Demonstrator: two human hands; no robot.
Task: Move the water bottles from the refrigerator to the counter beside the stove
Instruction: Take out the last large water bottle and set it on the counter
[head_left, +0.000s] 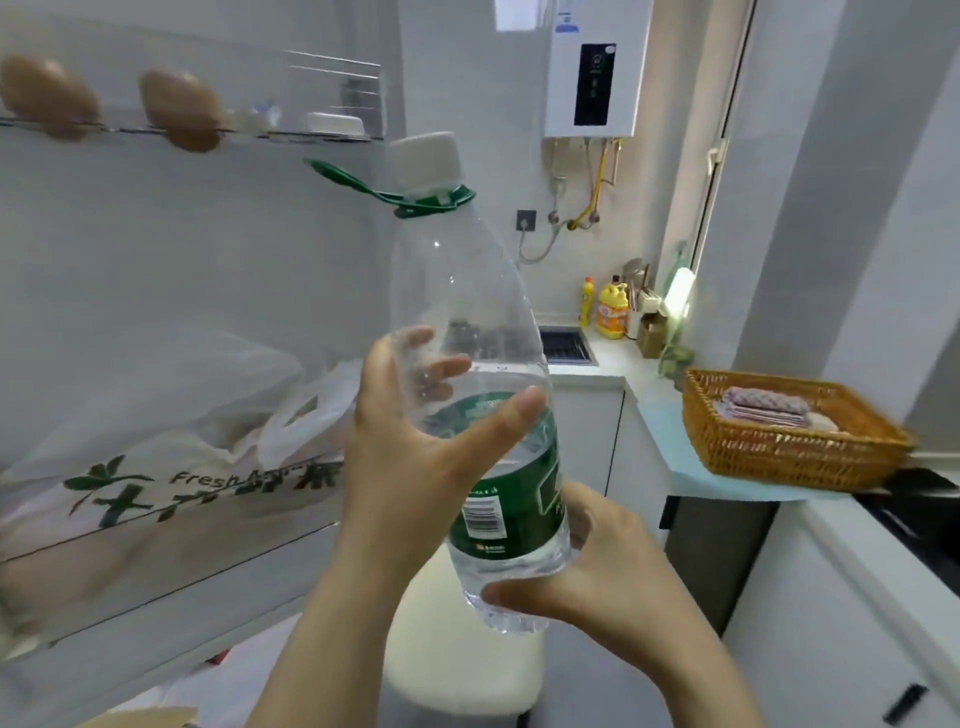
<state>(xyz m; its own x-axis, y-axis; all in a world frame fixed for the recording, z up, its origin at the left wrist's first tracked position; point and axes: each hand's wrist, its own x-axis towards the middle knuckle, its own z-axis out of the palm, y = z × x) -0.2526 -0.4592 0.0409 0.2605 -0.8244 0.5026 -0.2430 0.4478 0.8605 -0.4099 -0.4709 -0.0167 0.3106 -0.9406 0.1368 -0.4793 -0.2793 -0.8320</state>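
We hold the large clear plastic water bottle (467, 312), white-capped and green-labelled, upright just right of the open white refrigerator (182, 260).
Our left hand (410, 431) grips its middle, and our right hand (587, 566) grips its base.

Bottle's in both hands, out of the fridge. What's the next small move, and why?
Probably carry the water bottle rightward toward the counter beside the stove: the left hand and right hand both grip it in mid-air, clear of the refrigerator.
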